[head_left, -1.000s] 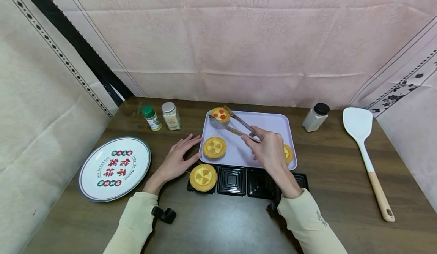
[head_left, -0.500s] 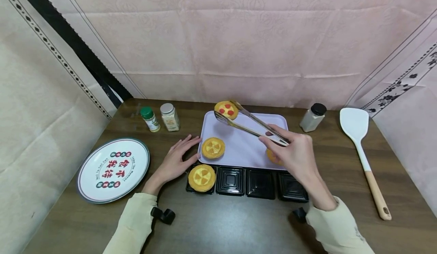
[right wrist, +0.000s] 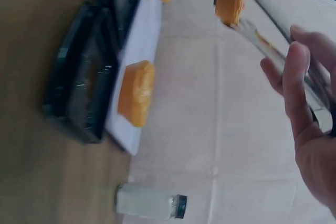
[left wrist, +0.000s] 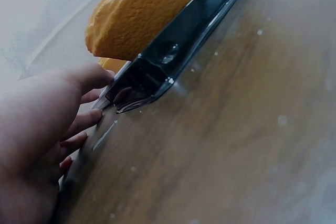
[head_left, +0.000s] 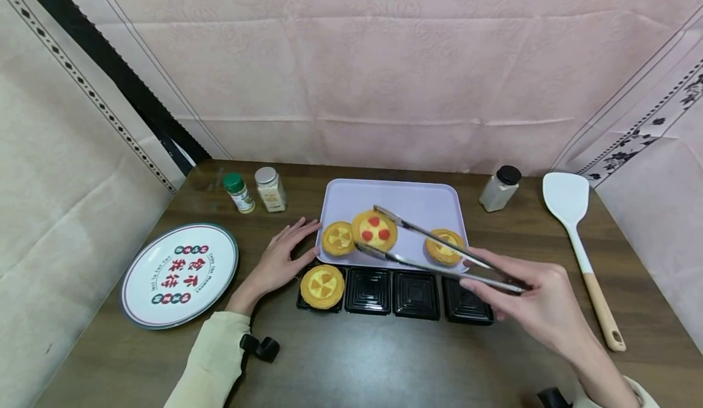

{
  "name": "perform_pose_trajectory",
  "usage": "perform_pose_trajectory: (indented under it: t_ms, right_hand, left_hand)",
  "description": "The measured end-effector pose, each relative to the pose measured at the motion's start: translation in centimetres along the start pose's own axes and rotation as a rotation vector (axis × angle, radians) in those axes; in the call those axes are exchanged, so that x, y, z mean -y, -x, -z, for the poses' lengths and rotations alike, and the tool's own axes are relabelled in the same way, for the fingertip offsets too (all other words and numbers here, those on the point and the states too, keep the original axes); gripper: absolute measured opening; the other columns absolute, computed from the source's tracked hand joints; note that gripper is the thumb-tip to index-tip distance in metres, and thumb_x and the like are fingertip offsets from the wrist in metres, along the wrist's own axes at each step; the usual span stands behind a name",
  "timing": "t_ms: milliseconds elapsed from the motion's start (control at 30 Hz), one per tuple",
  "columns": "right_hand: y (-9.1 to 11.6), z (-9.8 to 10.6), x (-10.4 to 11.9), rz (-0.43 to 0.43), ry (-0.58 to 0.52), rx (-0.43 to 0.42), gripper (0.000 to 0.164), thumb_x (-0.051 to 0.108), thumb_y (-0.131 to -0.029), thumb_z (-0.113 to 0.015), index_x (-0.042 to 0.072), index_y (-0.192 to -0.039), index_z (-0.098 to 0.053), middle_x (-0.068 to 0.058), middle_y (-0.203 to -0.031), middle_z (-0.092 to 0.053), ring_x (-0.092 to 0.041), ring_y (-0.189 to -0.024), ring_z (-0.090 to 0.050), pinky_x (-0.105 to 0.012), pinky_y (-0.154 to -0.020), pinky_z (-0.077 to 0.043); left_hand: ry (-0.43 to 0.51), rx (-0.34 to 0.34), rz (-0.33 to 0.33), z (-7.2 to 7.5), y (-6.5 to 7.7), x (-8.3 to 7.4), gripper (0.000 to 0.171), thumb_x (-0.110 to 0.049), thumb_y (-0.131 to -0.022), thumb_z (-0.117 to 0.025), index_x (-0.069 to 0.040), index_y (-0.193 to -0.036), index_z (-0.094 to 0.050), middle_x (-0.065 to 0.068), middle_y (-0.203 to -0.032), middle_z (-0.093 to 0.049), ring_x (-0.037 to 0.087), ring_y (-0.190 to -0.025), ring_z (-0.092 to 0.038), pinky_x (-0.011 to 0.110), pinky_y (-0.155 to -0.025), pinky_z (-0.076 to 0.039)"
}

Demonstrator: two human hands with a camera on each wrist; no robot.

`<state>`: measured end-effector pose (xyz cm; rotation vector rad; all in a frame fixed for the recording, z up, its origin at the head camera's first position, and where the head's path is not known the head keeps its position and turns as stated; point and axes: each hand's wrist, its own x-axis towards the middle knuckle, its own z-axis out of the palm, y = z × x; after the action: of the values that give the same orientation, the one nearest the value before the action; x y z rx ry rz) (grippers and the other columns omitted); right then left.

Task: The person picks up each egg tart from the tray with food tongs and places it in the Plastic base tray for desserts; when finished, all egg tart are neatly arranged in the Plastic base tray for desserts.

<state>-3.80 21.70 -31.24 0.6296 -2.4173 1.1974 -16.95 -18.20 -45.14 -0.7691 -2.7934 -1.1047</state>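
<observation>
My right hand [head_left: 540, 298] holds metal tongs [head_left: 403, 222], whose tips grip a yellow tart with red dots [head_left: 374, 230]. In the right wrist view that tart [right wrist: 229, 3] is up in the air, well off the lilac tray [head_left: 406, 194]. Fingers straight and spread, my left hand [head_left: 282, 258] rests at the tray's left edge. On the tray lie a left yellow tart [head_left: 337, 238] and a right one [head_left: 443, 246], the latter partly behind the tongs. A black row of square cups [head_left: 415, 295] lines the tray's front, with a yellow tart [head_left: 322, 287] in its leftmost cup.
A round white plate [head_left: 178, 277] with red lettering lies on the left. Behind it stand a green-capped bottle [head_left: 240, 194] and a pale-capped jar [head_left: 271, 191]. A black-capped jar [head_left: 498, 189] and a white spatula [head_left: 576, 213] are on the right. Cloth [head_left: 357, 78] hangs behind the table.
My right hand lifts the red-dotted tart with the tongs from the tray's back left corner, carrying it toward me and rightward. My left hand stays at the tray's edge.
</observation>
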Motion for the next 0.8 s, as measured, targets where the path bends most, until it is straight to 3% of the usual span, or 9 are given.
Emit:
perform_pose_trajectory:
  t_ms: [133,300,367,533,633,800]
  right_hand:
    - [1.8,-0.3,-1.8,0.065,-0.050,0.053,0.050,-0.008,-0.068,-0.085,0.004,-0.116,-0.072,0.006,-0.076,-0.069,0.000,-0.039,-0.050,-0.013,-0.037,-0.038]
    - [2.5,-0.6,-1.4,0.078,-0.068,0.102,0.048,-0.009,-0.067,-0.085,0.004,-0.112,-0.074,-0.010,-0.095,-0.073,0.002,-0.039,-0.051,-0.012,-0.038,-0.039]
    - [2.7,-0.8,-1.8,0.109,-0.058,0.108,0.049,-0.009,-0.065,-0.086,0.004,-0.110,-0.074,-0.013,-0.098,-0.073,0.000,-0.048,-0.058,-0.012,-0.042,-0.042]
    - [3.5,-1.2,-3.7,0.087,-0.019,0.144,0.050,0.002,-0.066,-0.089,0.009,-0.113,-0.074,-0.004,-0.102,-0.073,-0.006,-0.074,-0.067,-0.015,-0.055,-0.050]
    - [4.0,-1.2,-4.4,0.033,-0.013,0.182,0.048,0.008,-0.071,-0.088,0.012,-0.116,-0.074,0.001,-0.101,-0.073,-0.002,-0.071,-0.065,-0.015,-0.055,-0.050]
    - [4.3,-1.1,-4.8,0.020,-0.013,0.209,0.047,0.011,-0.073,-0.087,0.017,-0.118,-0.073,0.006,-0.099,-0.073,-0.002,-0.067,-0.063,-0.015,-0.055,-0.050]
  left_hand:
    - [-0.001,0.006,0.010,0.0,0.0,0.1,0.053,-0.036,-0.099,-0.058,-0.019,-0.148,-0.045,0.002,-0.152,-0.041,0.025,-0.145,-0.022,0.055,-0.114,-0.012]
    - [0.006,0.012,0.018,0.0,0.0,-0.1,0.053,-0.035,-0.100,-0.058,-0.018,-0.148,-0.045,0.003,-0.152,-0.040,0.025,-0.145,-0.022,0.055,-0.114,-0.011]
    - [0.008,0.012,0.020,0.0,0.0,-0.1,0.053,-0.035,-0.100,-0.058,-0.018,-0.148,-0.045,0.003,-0.152,-0.040,0.026,-0.145,-0.022,0.056,-0.114,-0.011]
    - [0.012,0.011,0.027,0.1,0.0,-0.2,0.053,-0.035,-0.099,-0.058,-0.019,-0.148,-0.045,0.002,-0.152,-0.040,0.025,-0.145,-0.022,0.055,-0.114,-0.011]
    - [0.008,0.010,0.028,0.1,0.0,-0.2,0.053,-0.035,-0.099,-0.058,-0.020,-0.148,-0.045,0.002,-0.152,-0.040,0.024,-0.145,-0.022,0.054,-0.114,-0.011]
    - [0.002,0.010,0.023,0.0,-0.1,-0.1,0.053,-0.034,-0.100,-0.058,-0.020,-0.148,-0.044,0.001,-0.152,-0.040,0.024,-0.145,-0.022,0.054,-0.115,-0.011]
